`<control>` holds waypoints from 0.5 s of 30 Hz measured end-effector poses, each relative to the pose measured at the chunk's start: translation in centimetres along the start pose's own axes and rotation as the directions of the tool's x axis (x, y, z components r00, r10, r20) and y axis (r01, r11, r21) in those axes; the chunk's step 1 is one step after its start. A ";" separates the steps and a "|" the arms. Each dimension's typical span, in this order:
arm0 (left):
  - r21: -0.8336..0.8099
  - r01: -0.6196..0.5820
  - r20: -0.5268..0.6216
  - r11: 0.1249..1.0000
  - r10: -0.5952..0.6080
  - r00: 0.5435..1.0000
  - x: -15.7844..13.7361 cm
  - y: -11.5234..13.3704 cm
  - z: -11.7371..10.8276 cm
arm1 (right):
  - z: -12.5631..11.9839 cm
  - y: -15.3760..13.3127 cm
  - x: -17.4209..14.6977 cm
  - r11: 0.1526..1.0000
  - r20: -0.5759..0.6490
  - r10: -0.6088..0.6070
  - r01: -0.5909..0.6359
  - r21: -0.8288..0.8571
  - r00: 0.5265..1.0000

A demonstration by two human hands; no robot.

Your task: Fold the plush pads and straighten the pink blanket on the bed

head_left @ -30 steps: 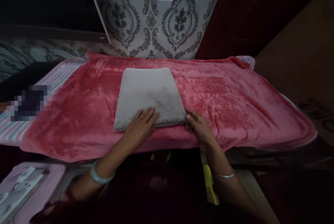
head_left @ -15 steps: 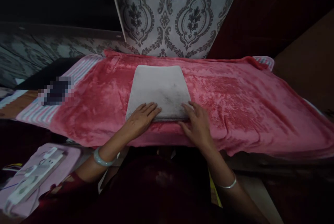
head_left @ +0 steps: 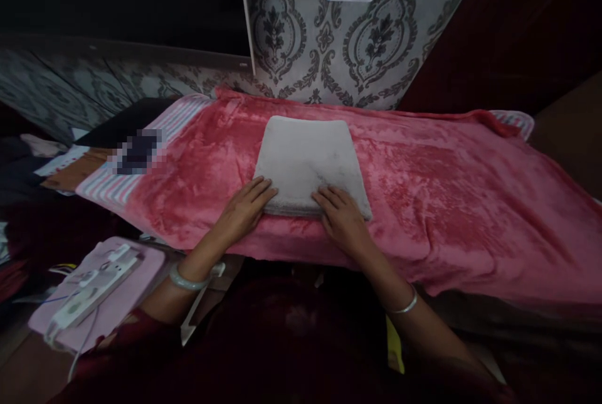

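A folded grey cloth (head_left: 308,153), with dark smudges and soft layered front edges, lies flat on a pink plush blanket (head_left: 414,184). My left hand (head_left: 244,208) rests at the cloth's left front corner, fingers stretched out flat with their tips on it. On the front part, right of the middle, my right hand (head_left: 341,212) lies palm down, its fingers extended over the top layer. Neither hand grips anything.
A striped cloth (head_left: 110,186) shows under the blanket at left, with a pixelated dark object (head_left: 138,153) on it. A power strip (head_left: 96,291) sits on a pink stool (head_left: 145,263) at lower left. Behind stand a patterned wall (head_left: 324,65) and a dark screen (head_left: 126,2).
The view has turned left, so the scene sits farther right. Both hands have shifted left over the cloth: the left to its corner, the right inward from the right edge.
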State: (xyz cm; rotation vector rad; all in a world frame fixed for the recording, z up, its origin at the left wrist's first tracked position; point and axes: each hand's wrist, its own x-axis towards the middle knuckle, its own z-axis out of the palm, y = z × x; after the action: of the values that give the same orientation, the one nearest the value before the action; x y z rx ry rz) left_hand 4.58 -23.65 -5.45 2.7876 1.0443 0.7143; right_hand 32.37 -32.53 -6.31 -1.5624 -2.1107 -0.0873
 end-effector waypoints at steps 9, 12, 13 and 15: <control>-0.105 -0.051 -0.070 0.993 0.044 0.997 -0.9 -1.3 1.4 | 0.4 1.4 -2.5 0.993 -0.099 0.078 -0.086 -0.079 0.992; -0.095 -0.054 -0.075 0.994 0.047 0.996 -1.2 -1.2 1.5 | 0.5 1.9 -3.1 0.992 -0.137 0.107 -0.114 -0.049 0.985; -0.096 -0.051 -0.068 0.994 0.044 0.997 -1.3 -1.2 1.4 | 0.5 2.1 -3.3 0.992 -0.147 0.116 -0.122 -0.034 0.982; -0.109 -0.048 -0.052 0.993 0.043 0.998 -1.3 -1.1 0.8 | 0.3 2.5 -3.7 0.993 -0.156 0.119 -0.120 0.005 0.981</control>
State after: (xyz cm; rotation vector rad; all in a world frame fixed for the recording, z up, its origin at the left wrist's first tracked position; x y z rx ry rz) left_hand 3.39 -23.54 -6.96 2.7208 0.9222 0.8239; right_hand 35.35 -34.86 -8.78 -1.6261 -1.8939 -0.1678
